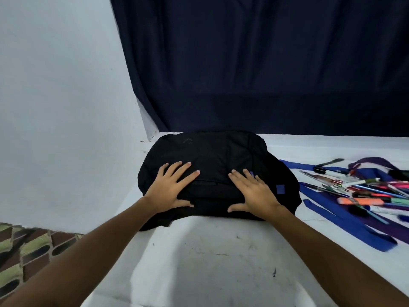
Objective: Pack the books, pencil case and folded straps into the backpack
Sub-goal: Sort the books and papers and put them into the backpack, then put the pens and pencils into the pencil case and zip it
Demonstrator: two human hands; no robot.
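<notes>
Two bare forearms are reaching in from 7 and 5 o'clock across the white table, whose scuffed top is lying closest to the camera. Both are ending on the black backpack, which is lying flat at the centre of the view, just past the middle of the table and close to its far edge.

Resting palm-down on the bag at about 9 o'clock of its top face, the left hand is showing its fingers straight and spread, gripping nothing. Mirroring it at about 3 o'clock of the bag, the right hand is lying flat too, fingers splayed and thumb pointing inward, also holding nothing. Whether the bag's zip is open or closed cannot be told.

Over at 3 o'clock of the backpack, blue straps are lying loose and stretched out on the table, one end almost touching the bag. A purple strap is looping beyond them. Scattered pens and highlighters are lying in a heap over the straps, blurred at the frame edge.

At 12 o'clock, a dark navy curtain is hanging behind the table, and a pale wall is standing at 10 o'clock. Patterned flooring is showing at 8 o'clock.
</notes>
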